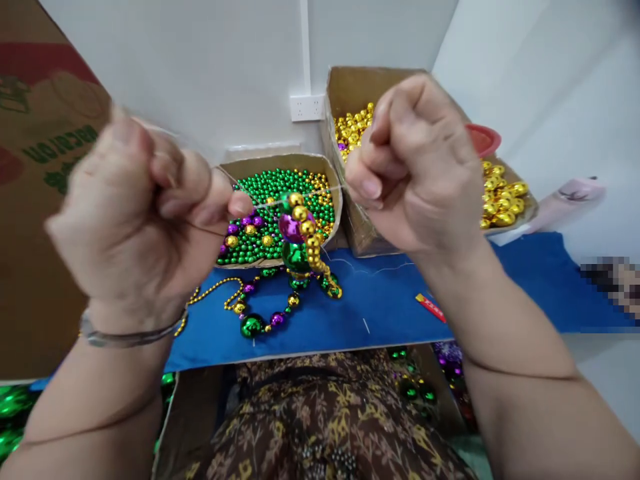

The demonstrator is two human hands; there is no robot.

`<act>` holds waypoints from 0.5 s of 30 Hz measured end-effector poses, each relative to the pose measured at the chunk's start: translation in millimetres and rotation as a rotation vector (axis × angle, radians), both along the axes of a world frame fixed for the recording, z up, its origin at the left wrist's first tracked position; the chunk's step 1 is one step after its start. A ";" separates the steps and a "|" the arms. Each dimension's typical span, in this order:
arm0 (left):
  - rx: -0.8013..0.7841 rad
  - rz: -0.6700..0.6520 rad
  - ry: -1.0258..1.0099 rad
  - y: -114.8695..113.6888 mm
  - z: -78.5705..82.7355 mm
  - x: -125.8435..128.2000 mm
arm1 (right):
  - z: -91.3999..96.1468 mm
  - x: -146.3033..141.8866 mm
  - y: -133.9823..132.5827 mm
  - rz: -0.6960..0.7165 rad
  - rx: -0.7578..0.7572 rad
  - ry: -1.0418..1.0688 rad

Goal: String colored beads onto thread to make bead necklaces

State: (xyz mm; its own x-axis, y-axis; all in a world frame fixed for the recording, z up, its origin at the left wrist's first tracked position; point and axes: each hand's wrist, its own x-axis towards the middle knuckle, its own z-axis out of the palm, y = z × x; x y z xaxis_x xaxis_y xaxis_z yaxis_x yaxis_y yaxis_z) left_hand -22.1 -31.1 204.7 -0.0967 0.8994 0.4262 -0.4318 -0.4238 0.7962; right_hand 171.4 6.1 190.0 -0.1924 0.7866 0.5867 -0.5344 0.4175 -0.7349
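My left hand (140, 213) and my right hand (415, 167) are raised in front of me, each closed in a pinch on one end of a thin clear thread (330, 192) stretched tight between them. From the thread's middle hangs a bead strand (300, 233) with gold, purple and green beads. Its lower part trails down to the blue cloth (380, 300), where more strung beads (250, 313) lie in a loop. A bracelet circles my left wrist.
A cardboard box of green, gold and purple beads (280, 200) stands behind the strand. A second box with gold beads (500, 193) is at the right, a red lid (483, 139) behind it. A red lighter-like item (430, 307) lies on the cloth. A large carton (40, 167) stands left.
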 end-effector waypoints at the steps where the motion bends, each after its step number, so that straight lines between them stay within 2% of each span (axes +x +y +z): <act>1: 0.007 -0.022 0.016 1.3 -8.8 -0.7 | -9.5 0.7 1.2 0.005 -0.021 0.008; 2: 0.020 -0.056 0.049 3.4 -20.1 -0.6 | -22.4 1.8 3.0 0.007 -0.082 -0.009; 5: -0.128 -0.102 0.048 12.0 -54.2 4.6 | -64.2 7.1 10.0 -0.020 -0.260 -0.054; 7: -0.209 -0.092 -0.005 16.6 -65.8 11.7 | -80.1 10.9 12.1 -0.091 -0.239 -0.107; 9: -0.234 -0.091 -0.048 18.3 -66.8 19.6 | -83.5 13.5 9.9 -0.186 -0.091 -0.291; 13: -0.196 -0.133 -0.068 16.0 -59.4 30.8 | -78.1 13.4 -0.7 -0.427 0.332 -0.831; 15: -0.176 -0.149 -0.065 13.7 -59.8 34.1 | -79.7 11.3 -4.1 -0.565 0.496 -0.971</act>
State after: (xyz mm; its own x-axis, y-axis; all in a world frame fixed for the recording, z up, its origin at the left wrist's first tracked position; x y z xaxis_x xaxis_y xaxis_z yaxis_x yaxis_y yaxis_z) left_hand 12.1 -17.3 144.9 0.0207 0.9656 0.2592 -0.5320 -0.2088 0.8206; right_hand 182.6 2.0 110.3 -0.4210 0.6331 0.6496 0.4923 0.7609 -0.4226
